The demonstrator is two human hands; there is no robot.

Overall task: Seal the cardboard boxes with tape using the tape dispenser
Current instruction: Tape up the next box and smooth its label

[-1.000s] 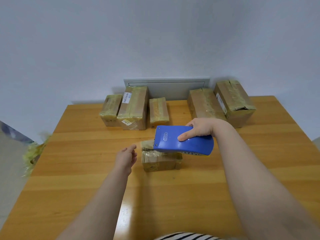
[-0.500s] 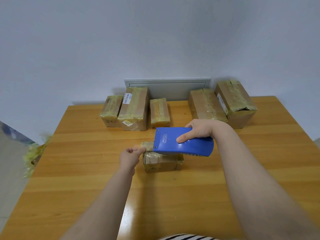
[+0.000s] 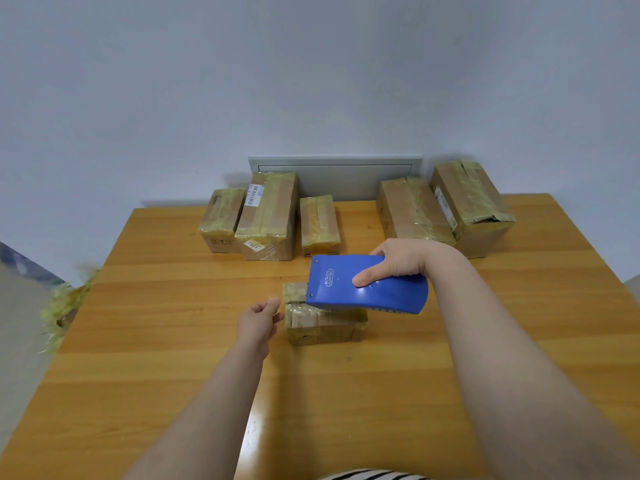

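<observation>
Six taped boxes [image 3: 322, 327], contents hidden

A broad orange-brown wooden table [image 3: 145, 358] stretches away from the near side. Past its far edge, a flat grey rectangular panel [image 3: 346, 180] sits in the pale wall [image 3: 311, 81]. Yellowish shredded scraps [image 3: 64, 306] bunch off the left edge.

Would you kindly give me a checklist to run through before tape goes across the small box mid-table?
1. Right hand grips the tape dispenser: ok.
2. Dispenser's front end is over the small box: ok.
3. Left hand pinches a tape end: cannot tell; fingers curled beside the box.
4. Small box lies flat on the table: ok.
5. Small box stands apart from the rear boxes: ok.
</observation>
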